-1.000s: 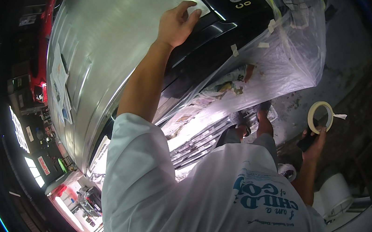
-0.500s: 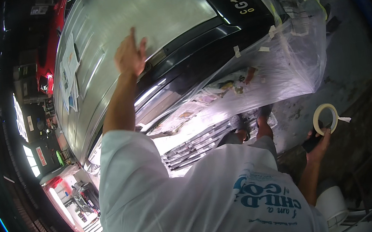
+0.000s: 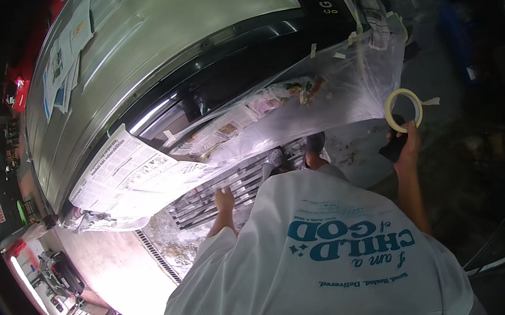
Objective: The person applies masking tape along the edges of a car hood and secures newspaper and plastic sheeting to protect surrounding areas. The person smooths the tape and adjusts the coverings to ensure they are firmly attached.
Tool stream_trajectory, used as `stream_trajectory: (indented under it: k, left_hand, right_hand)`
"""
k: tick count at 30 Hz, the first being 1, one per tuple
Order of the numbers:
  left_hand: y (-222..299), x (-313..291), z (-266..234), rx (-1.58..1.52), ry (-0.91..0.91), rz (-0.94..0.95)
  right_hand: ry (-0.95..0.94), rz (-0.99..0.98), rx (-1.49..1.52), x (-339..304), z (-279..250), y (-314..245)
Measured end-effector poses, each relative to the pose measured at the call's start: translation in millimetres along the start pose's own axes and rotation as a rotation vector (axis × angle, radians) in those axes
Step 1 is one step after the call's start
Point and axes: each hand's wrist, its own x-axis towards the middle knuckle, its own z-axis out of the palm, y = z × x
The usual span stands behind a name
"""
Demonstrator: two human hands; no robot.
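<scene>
My left hand [image 3: 224, 199] hangs low at my left side, its fingers curled in with nothing visible in them. It is apart from the vehicle and in front of a slatted floor grate [image 3: 208, 209]. My right hand [image 3: 409, 148], out to the right, grips a roll of cream masking tape [image 3: 416, 101], whose loose end sticks out. A black object [image 3: 392, 149] is in the same hand; its kind is unclear. Ahead stands a vehicle with a bare silver roof [image 3: 182, 14] and dark side. Newspaper sheets [image 3: 124, 174] and clear plastic film [image 3: 329, 106] cover its near side.
More newspaper [image 3: 67, 51] lies on the roof at the left. Small tape pieces [image 3: 313, 51] stick to the film's upper edge. A drain strip [image 3: 158, 256] crosses the floor at lower left. Another red vehicle [image 3: 21, 92] stands beyond.
My left hand has come down from the roof edge to my side, its extended fingers now curled. My view has shifted, showing more newspaper on the vehicle's side. My right hand keeps the tape.
</scene>
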Motion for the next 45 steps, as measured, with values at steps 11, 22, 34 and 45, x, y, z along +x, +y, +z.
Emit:
stream_trajectory:
  k: [11,22,34,45]
  left_hand:
    - [-31,-82,53,0.076,-0.789,0.109]
    - [196,10,27,-0.411,-0.699,0.752]
    - [99,-5,-64,0.178,-0.662,0.455]
    - [537,59,-229,0.056,0.173,1.395]
  right_hand:
    - [-0.211,-0.129,-0.306,-44,54,-12]
    - [-0.098,-0.099,-0.164,-65,54,37]
    - [0.176,-0.054,0.067,-95,-8,46]
    - [0.113,-0.03,0.028,-47,5,58]
